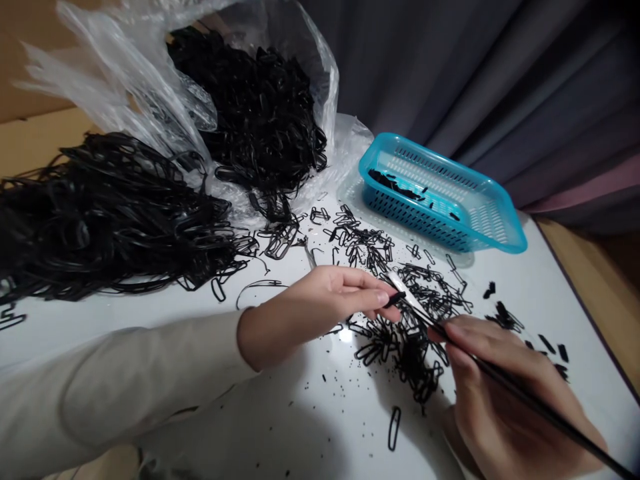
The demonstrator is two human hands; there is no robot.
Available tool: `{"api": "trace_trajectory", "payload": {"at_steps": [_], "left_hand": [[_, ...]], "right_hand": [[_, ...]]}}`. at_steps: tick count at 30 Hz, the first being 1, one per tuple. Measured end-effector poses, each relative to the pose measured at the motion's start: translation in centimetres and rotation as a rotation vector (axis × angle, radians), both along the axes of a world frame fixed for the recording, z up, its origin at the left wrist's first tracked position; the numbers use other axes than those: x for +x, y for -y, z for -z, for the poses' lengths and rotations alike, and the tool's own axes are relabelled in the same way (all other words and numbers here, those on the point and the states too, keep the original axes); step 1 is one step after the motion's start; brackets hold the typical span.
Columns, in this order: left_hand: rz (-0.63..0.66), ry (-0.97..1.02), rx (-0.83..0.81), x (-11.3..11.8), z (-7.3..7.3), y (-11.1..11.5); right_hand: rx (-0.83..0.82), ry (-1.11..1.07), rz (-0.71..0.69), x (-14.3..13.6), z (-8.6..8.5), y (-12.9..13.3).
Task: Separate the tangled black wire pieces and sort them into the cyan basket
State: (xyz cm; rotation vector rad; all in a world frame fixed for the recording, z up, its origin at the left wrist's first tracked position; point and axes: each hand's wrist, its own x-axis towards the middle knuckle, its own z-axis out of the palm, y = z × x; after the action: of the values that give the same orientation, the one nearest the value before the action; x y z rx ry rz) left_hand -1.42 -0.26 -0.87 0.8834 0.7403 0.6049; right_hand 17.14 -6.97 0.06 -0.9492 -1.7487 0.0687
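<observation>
- While the left hand point(335, 297) pinches a small black piece point(395, 299) between thumb and fingers, the piece's end sticks out, which seems to expose it to the tool point(410, 298).
- The right hand point(515, 387) has its grip closed round the tool's dark shaft, rather like a pen, likely for fine control; the pale tip lies at the piece, but whether they touch I cannot tell.
- Both hands are over the middle of the surface point(280, 427), by scattered black loops point(417, 360), presumably to have these within easy reach.
- Near the surface's right edge lie short pieces point(506, 316), apart from the loops, perhaps as a way to sort them.
- At the far right corner stands a blue basket point(440, 233) with black bits point(400, 188) in it, seemingly reachable yet out of the hands' way.
- Towards the surface's left edge lies a heap point(110, 220) of black strands; behind it, a clear bag point(150, 100) gapes towards the hands, probably for easy access to its black contents.
</observation>
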Motion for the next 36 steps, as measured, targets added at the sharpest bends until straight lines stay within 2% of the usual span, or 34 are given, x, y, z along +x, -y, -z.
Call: {"api": "trace_trajectory", "payload": {"at_steps": [8, 18, 22, 24, 26, 36], "left_hand": [[-0.008, -0.053, -0.035, 0.1, -1.0, 0.0], [0.009, -0.120, -0.049, 0.1, -1.6, 0.1], [0.016, -0.148, -0.077, 0.1, -2.4, 0.1], [0.020, -0.148, -0.079, 0.1, -2.6, 0.1], [0.026, -0.141, -0.075, 0.1, -2.7, 0.2], [0.067, -0.125, -0.042, 0.1, -2.4, 0.2]], "right_hand": [[-0.012, 0.055, 0.012, -0.5, -0.9, 0.1], [-0.059, 0.215, -0.070, 0.3, -1.2, 0.2], [-0.049, 0.569, -0.266, 3.1, -1.4, -0.5], [-0.026, 0.710, -0.310, 4.2, -1.4, -0.8], [0.004, 0.752, -0.295, 4.6, -1.4, -0.7], [0.064, 0.685, -0.146, 3.4, -1.3, 0.3]]}}
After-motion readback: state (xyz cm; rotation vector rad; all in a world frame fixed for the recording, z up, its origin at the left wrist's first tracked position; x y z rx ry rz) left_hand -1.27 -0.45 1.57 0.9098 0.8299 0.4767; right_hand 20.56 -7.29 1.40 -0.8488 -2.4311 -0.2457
